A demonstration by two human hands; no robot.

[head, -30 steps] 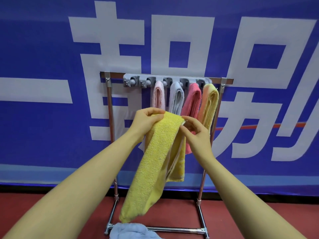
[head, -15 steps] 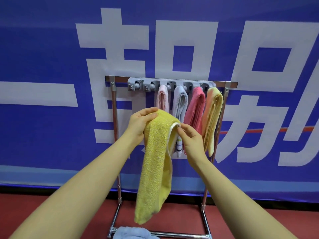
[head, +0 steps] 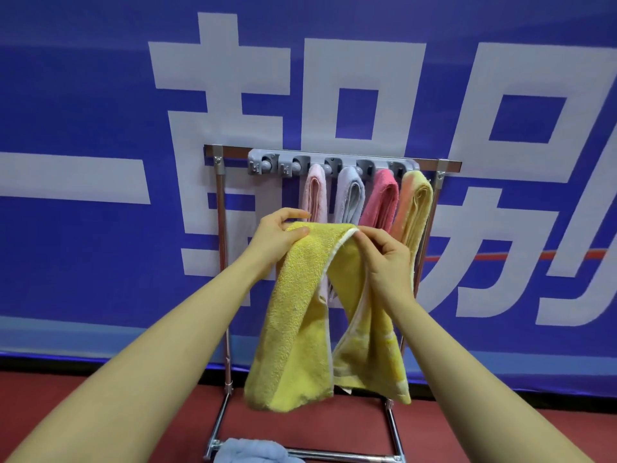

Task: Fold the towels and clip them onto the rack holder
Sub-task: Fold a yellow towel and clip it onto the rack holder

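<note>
A yellow towel (head: 293, 315) hangs folded over in front of the rack, both halves drooping toward the floor. My left hand (head: 277, 238) grips its top fold at the left; my right hand (head: 384, 259) pinches the white-hemmed edge at the right. Behind them a grey clip holder (head: 334, 163) is fixed to the metal rack (head: 220, 208). Clipped in it hang a pale pink towel (head: 315, 195), a light blue-grey towel (head: 350, 195), a deep pink towel (head: 382, 198) and an orange-yellow towel (head: 415, 208). The two leftmost clips hold nothing.
A light blue towel (head: 253, 452) lies on the rack's bottom bar, on the red floor (head: 100, 396). A blue banner with large white characters (head: 100, 128) fills the wall behind the rack.
The towel has spread wider: my right hand moved right with the hemmed edge, so the two halves now hang apart. The camera came closer to the rack.
</note>
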